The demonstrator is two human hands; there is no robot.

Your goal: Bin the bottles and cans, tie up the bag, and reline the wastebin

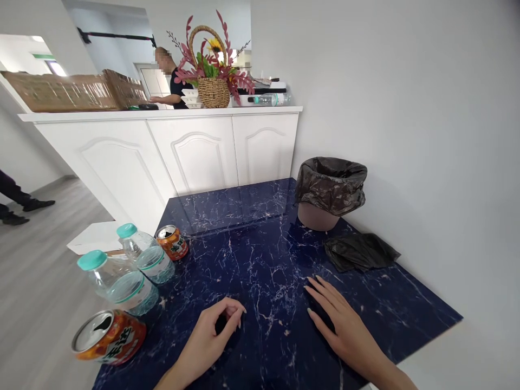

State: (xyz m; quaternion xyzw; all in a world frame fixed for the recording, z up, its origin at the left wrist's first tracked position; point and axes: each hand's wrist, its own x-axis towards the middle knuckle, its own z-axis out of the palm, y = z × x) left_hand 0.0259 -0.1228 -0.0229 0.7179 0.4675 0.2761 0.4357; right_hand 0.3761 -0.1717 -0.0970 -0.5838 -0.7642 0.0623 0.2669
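Observation:
My left hand (211, 333) rests on the dark blue marbled table (247, 281), its fingers curled and thumb meeting the fingertips, with nothing showing in the grip. Palm down and fingers stretched, my right hand (339, 319) lies on the table at the right. To the left stand two clear plastic bottles with teal caps, a nearer bottle (136, 290) and a farther bottle (156, 260). An orange drink can (125, 338) is at the near left, and another orange can (179, 246) stands behind the bottles. Both cans have opened tops.
A bin (317, 216) lined with a black bag stands at the table's far right by the wall. A loose black plastic bag (361, 252) lies before it. Behind, a white counter (203, 151) holds a flower basket (213, 93) and a cardboard box (60, 92); a person (176, 86) stands beyond.

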